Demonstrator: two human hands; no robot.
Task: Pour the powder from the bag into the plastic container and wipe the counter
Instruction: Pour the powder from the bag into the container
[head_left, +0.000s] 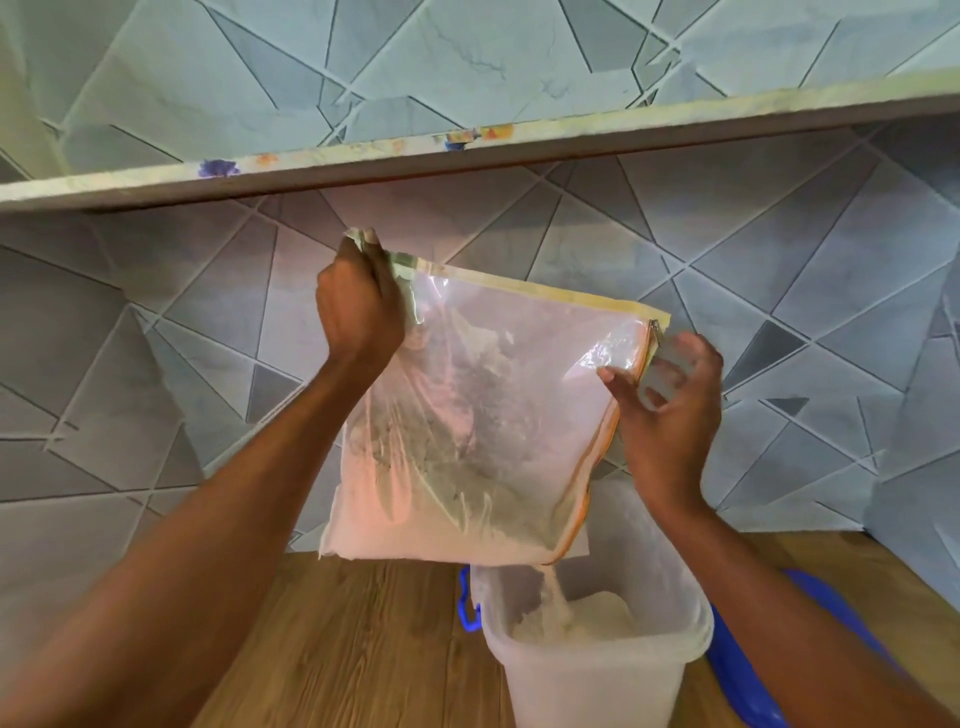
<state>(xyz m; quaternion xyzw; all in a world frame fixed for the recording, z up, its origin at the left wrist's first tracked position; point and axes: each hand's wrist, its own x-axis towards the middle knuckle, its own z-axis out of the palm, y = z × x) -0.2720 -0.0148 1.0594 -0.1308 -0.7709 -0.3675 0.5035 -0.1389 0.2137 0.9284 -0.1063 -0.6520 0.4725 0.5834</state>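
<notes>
From the head camera, two bare hands are holding a clear plastic bag (467, 415) up in the air, tipped so one bottom corner points down. The left hand (358, 306) is squeezing the bag's top left corner in a tight fist. The right hand (670, 415) is holding the bag's right edge, near the orange zip strip, with its fingers bent loosely around it. White powder (553, 597) is falling in a thin stream from the low corner into the plastic container (597, 670), which is standing open on the wooden counter (337, 649), just under the bag. A small pile of powder is sitting inside it. No words can be read on the bag or the container. A blue lid (748, 670) is lying just to the right of the container. The counter to the left of the container is bare. A shelf edge (467, 156) is running across the tiled wall (156, 338), above the bag.
</notes>
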